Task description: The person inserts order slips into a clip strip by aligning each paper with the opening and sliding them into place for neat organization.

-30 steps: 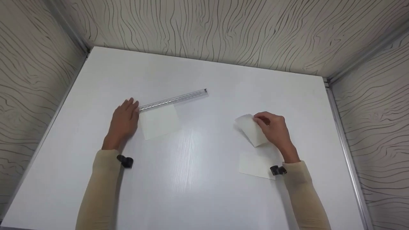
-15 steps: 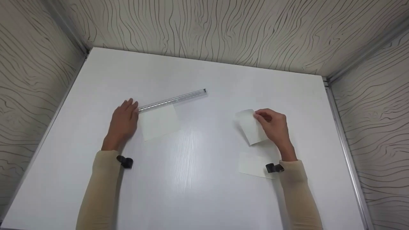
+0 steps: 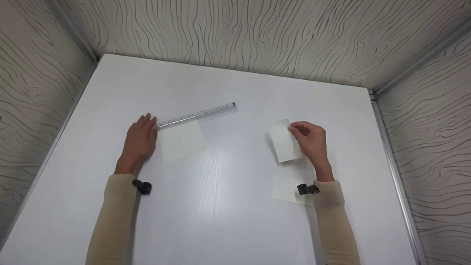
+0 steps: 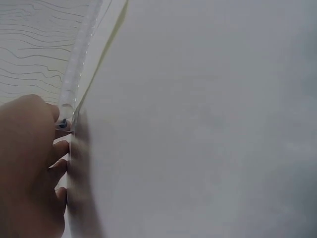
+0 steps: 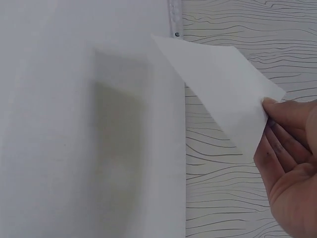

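My left hand (image 3: 140, 141) lies palm down on the white table, fingers extended, at the near end of a clear plastic ruler (image 3: 198, 115). In the left wrist view its fingertips (image 4: 62, 148) are beside the ruler's end (image 4: 74, 74). The ruler overlaps the top edge of a pale paper sheet (image 3: 182, 141). My right hand (image 3: 311, 140) pinches the edge of a second small pale sheet (image 3: 285, 141) between thumb and fingers. That sheet is raised above the table and tilted, as the right wrist view of the held sheet (image 5: 223, 89) shows.
A third pale sheet (image 3: 290, 191) lies on the table (image 3: 220, 235) below the right hand, partly covered by the wrist camera (image 3: 308, 189). Wood-grain patterned walls (image 3: 235, 33) enclose the table at the back and both sides.
My right hand has moved slightly up and left with the pinched sheet, which has flattened from a curl and turned more upright. The left hand and ruler stay put.
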A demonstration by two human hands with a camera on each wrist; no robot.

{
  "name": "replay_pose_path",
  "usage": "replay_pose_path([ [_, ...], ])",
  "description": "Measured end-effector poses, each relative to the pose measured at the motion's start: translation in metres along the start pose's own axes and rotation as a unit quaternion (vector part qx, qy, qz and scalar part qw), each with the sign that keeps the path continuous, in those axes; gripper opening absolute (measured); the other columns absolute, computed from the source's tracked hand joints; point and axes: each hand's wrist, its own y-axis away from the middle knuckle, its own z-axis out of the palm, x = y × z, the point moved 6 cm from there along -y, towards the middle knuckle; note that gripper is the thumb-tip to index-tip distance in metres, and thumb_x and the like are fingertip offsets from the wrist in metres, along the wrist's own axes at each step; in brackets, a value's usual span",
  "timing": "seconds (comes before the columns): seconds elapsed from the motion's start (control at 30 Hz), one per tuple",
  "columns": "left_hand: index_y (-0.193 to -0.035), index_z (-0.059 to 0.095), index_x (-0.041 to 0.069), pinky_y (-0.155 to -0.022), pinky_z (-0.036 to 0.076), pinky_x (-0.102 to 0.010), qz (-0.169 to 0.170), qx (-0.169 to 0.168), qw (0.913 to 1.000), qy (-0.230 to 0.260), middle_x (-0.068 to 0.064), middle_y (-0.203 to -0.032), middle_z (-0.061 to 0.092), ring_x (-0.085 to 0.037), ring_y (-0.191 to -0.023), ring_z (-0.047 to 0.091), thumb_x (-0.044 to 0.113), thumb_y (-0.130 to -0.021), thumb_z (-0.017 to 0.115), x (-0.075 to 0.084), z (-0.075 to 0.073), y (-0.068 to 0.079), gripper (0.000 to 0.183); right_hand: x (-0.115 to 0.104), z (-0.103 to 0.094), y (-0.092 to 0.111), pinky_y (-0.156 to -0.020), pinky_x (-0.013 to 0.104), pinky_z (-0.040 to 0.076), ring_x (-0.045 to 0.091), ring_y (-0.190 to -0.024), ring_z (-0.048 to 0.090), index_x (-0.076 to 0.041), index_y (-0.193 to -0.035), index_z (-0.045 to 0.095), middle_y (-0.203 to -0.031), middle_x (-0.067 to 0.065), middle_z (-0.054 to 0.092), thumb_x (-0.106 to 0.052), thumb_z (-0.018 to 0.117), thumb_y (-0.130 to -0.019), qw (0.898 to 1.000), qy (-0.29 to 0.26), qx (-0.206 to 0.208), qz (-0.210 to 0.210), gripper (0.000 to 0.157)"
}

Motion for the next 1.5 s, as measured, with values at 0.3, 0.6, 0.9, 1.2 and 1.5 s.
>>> replay_pose_path([
  [0.3, -0.164, 0.035, 0.008, -0.139, 0.007, -0.055, 0.005, -0.004, 1.0, 0.001, -0.014, -0.176, 0.024, -0.037, -0.166, 0.015, 0.04, -0.115, 0.024, 0.001, 0.0, -0.001, 0.06, 0.0, 0.004, -0.007, -0.068, 0.006, 0.056, 0.021, -0.096, 0.075, -0.003, -0.11, 0.08, -0.11, 0.015, 0.081, -0.014, 0.074, -0.1, 0.999, -0.012, 0.019, 0.027, 0.016],
  [0.6, -0.165, 0.033, 0.008, -0.14, 0.005, -0.054, 0.006, -0.011, 0.9998, 0.017, -0.014, -0.177, 0.022, -0.036, -0.166, 0.012, 0.042, -0.115, 0.023, 0.004, -0.001, 0.0, 0.061, -0.001, 0.013, -0.014, -0.069, 0.009, 0.059, 0.007, -0.091, 0.072, -0.002, -0.113, 0.079, -0.113, 0.018, 0.079, -0.012, 0.073, -0.1, 0.998, -0.039, 0.016, 0.04, 0.017],
  [0.9, -0.164, 0.033, 0.006, -0.139, 0.005, -0.055, 0.009, -0.012, 0.9996, 0.023, -0.015, -0.176, 0.022, -0.037, -0.166, 0.012, 0.038, -0.116, 0.024, 0.003, -0.002, -0.001, 0.059, 0.001, 0.019, -0.018, -0.069, 0.011, 0.06, 0.01, -0.088, 0.071, -0.004, -0.114, 0.079, -0.111, 0.016, 0.079, -0.016, 0.073, -0.101, 0.996, -0.054, 0.018, 0.075, 0.019],
  [1.2, -0.164, 0.032, 0.005, -0.139, 0.004, -0.057, 0.013, -0.015, 0.9996, 0.022, -0.017, -0.176, 0.02, -0.039, -0.166, 0.011, 0.037, -0.116, 0.022, 0.003, -0.003, 0.001, 0.059, 0.004, 0.028, -0.023, -0.075, 0.013, 0.063, 0.015, -0.095, 0.074, -0.005, -0.116, 0.078, -0.114, 0.015, 0.078, -0.018, 0.072, -0.101, 0.99, -0.076, 0.013, 0.12, 0.021],
  [1.5, -0.164, 0.032, 0.005, -0.138, 0.005, -0.06, 0.01, -0.02, 0.9997, 0.007, -0.018, -0.176, 0.021, -0.04, -0.166, 0.012, 0.037, -0.116, 0.022, 0.003, -0.002, -0.001, 0.059, 0.011, 0.038, -0.028, -0.074, 0.018, 0.066, 0.006, -0.079, 0.075, 0.001, -0.116, 0.077, -0.113, 0.021, 0.078, -0.015, 0.074, -0.1, 0.973, -0.154, 0.017, 0.169, 0.023],
])
